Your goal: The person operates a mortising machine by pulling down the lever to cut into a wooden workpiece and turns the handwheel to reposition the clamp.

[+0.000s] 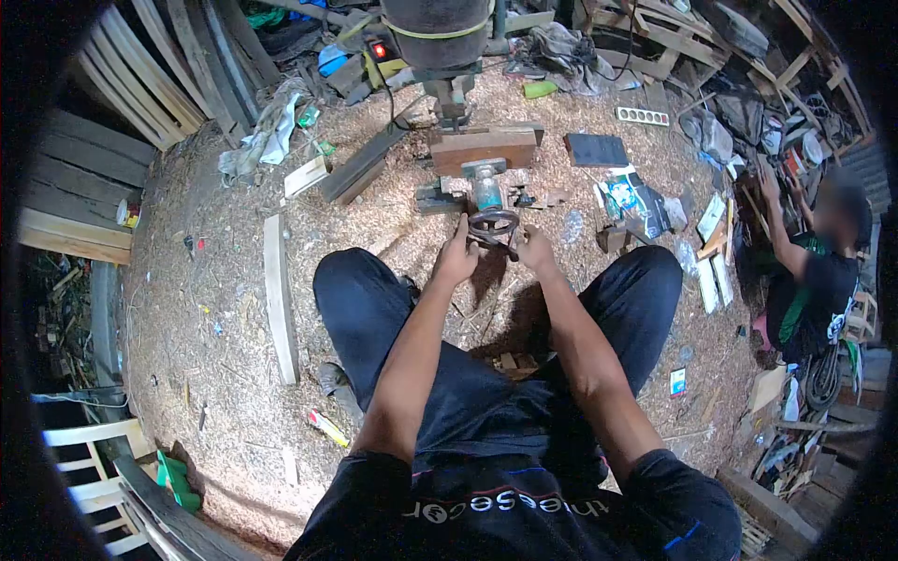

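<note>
Between my knees and the machine is a dark metal handwheel point(493, 217). My left hand point(456, 254) is closed at the wheel's left side. My right hand point(535, 251) is closed at its lower right, by a dark crank handle. Fine finger detail is too small to make out. Beyond the wheel, a greenish screw housing point(486, 192) leads to a reddish-brown wooden block point(484, 150) held on edge. Directly above the block hangs the dark metal head point(453, 98) of the machine, below a large rounded housing point(435, 33).
Wood shavings cover the ground. A dark beam point(365, 166) and a long pale board point(280, 299) lie to the left. A dark slab point(596, 150) and a white power strip point(643, 116) lie right. Another person point(814, 271) sits at far right, near scrap wood. A switch point(379, 51) glows red.
</note>
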Demonstrator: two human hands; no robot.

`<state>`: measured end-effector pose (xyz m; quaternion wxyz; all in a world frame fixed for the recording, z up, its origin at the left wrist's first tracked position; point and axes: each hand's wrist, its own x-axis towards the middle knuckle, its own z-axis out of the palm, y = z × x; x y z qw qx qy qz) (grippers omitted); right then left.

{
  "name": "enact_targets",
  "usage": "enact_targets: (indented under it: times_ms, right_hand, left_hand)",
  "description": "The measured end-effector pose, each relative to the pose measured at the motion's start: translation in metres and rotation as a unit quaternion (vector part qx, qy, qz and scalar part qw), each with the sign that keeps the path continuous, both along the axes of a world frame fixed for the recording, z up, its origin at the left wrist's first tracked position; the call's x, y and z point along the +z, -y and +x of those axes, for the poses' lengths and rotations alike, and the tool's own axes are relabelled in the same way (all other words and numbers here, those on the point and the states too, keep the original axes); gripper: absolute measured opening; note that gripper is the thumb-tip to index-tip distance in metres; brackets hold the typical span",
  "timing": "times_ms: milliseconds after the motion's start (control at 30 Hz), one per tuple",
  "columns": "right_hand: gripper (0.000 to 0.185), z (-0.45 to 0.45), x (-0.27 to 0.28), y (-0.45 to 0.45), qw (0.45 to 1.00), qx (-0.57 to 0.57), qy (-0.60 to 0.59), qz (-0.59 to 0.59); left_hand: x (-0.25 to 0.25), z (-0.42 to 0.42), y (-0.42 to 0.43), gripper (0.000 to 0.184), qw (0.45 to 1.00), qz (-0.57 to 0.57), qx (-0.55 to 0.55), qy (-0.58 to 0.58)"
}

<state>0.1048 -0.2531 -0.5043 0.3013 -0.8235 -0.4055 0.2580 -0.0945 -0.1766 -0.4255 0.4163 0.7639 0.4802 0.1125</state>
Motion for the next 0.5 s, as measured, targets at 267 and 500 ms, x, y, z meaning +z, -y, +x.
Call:
enact_targets:
  times_ms: [267, 500]
  right_hand:
    - [0.035, -0.01, 0.071, -0.016, 0.984, -0.06, 0.021, 0.165]
    - [0.034, -0.023, 0.291, -0.058, 0.904, -0.04, 0.028, 0.424]
  left_hand:
    - [0.006, -0.004, -0.009, 0.056, 0.993, 0.039, 0.018, 0.109]
    - [0.224, 0.006, -0.05, 0.028, 0.883, 0.338, 0.134, 0.295]
